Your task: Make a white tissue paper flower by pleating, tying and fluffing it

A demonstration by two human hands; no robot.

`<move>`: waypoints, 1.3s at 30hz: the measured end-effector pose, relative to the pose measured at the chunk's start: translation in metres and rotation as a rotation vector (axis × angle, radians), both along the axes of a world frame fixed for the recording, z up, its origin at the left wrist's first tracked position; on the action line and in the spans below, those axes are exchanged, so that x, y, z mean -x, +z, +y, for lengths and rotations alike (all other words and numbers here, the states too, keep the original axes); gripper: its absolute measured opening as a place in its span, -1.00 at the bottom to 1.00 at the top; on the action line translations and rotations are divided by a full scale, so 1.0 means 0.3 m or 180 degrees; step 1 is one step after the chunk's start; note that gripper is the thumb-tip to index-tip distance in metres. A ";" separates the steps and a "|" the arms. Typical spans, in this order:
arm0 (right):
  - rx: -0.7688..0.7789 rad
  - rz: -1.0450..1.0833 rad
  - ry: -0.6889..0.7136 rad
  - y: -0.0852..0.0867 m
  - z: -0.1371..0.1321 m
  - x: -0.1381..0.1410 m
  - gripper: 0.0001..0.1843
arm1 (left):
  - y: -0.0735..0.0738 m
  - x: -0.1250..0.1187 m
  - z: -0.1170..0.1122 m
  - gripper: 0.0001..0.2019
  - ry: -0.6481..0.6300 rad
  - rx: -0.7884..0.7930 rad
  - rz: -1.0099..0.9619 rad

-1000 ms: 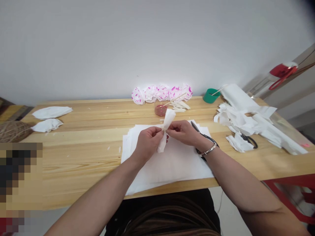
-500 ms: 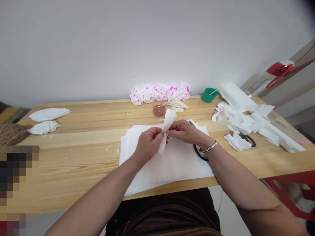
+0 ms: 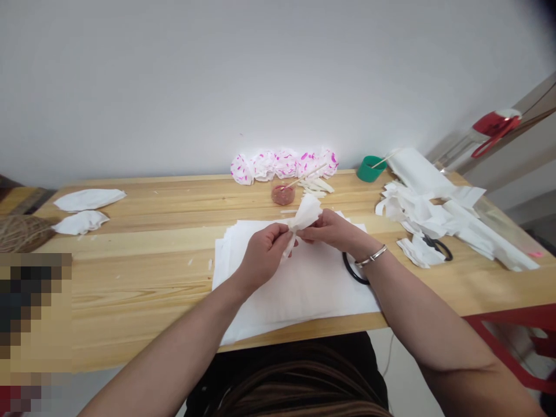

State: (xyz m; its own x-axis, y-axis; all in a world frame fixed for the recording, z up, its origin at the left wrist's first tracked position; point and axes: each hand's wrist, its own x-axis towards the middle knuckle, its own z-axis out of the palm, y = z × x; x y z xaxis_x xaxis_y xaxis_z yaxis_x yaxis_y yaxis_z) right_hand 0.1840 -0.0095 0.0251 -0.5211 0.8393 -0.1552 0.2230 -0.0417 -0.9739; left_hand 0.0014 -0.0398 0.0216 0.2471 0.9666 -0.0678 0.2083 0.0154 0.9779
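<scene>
A gathered piece of white tissue paper, pinched at its middle with its upper end fanned out, is held between my two hands. My left hand is closed on the pinched middle. The fingers of my right hand grip it from the other side, by the fanned end. Beneath both hands lies a stack of white paper sheets. Scissors with black handles rest on the stack, partly hidden under my right wrist. Just behind the hands stands a small clear cup of reddish stuff with a stick in it.
Pink-speckled white paper puffs line the wall, near pale strips. A green cup, paper scraps, more black handles and a red-lidded bottle are right. Folded papers and a twine ball lie left.
The upper end of the tissue paper has spread wider and leans more to the right. Both hands stay at nearly the same place.
</scene>
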 end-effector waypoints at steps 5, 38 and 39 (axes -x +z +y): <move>-0.0171 -0.0085 0.0108 0.009 0.000 0.001 -0.75 | -0.005 0.001 0.002 -0.77 -0.0039 0.0265 -0.0225; -0.1162 0.0083 0.0084 -0.016 0.009 0.029 -0.80 | -0.021 0.002 0.021 -0.82 -0.0020 0.1089 -0.1634; -0.1118 0.0100 0.0090 -0.013 0.008 0.029 -0.81 | -0.019 0.002 0.020 -0.81 -0.0030 0.1056 -0.1623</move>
